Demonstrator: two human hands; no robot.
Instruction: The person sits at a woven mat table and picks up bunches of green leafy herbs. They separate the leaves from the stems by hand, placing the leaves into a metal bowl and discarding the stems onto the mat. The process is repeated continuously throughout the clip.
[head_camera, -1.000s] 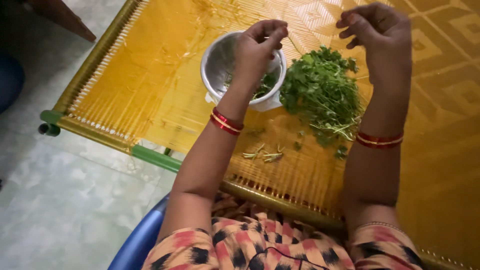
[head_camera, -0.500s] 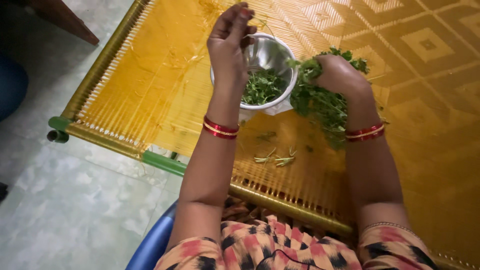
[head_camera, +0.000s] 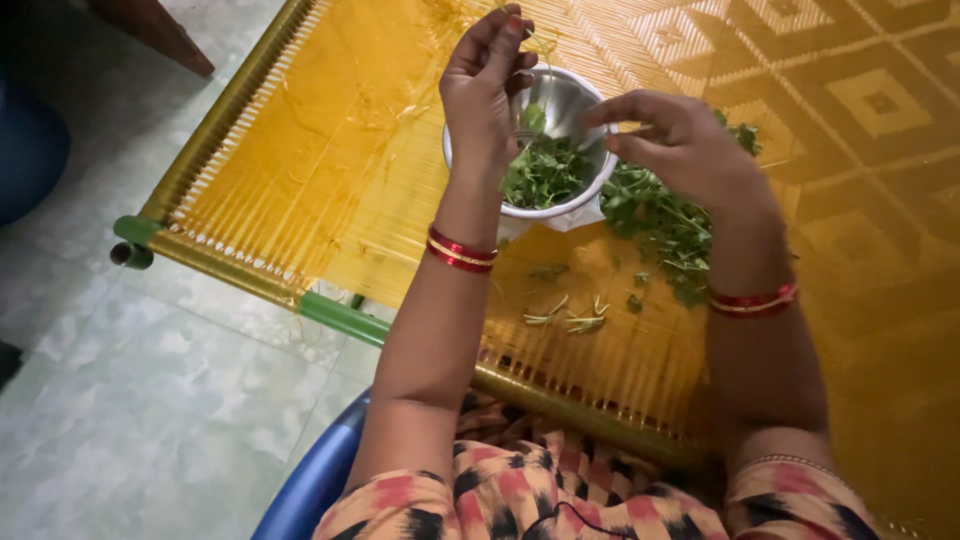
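Observation:
My left hand (head_camera: 485, 85) is raised over the far left rim of a steel bowl (head_camera: 570, 95) and pinches a thin herb sprig (head_camera: 540, 70) that hangs into the bowl. Plucked green leaves (head_camera: 545, 172) lie in the bowl. My right hand (head_camera: 690, 150) hovers over the bowl's right rim, its fingers spread and pointing toward the sprig, with nothing visible between them. A loose pile of leafy greens (head_camera: 665, 225) lies right of the bowl, partly under my right hand. Both wrists wear red bangles.
Bare stem bits (head_camera: 570, 318) lie on the yellow woven cot (head_camera: 300, 150) near its front edge. The cot's green and gold frame rail (head_camera: 340, 318) runs along the left. A blue chair edge (head_camera: 310, 480) and a tiled floor (head_camera: 130, 400) are below.
My right hand has lifted off the pile of greens and moved up toward the bowl. My left hand stays raised over the bowl with the sprig.

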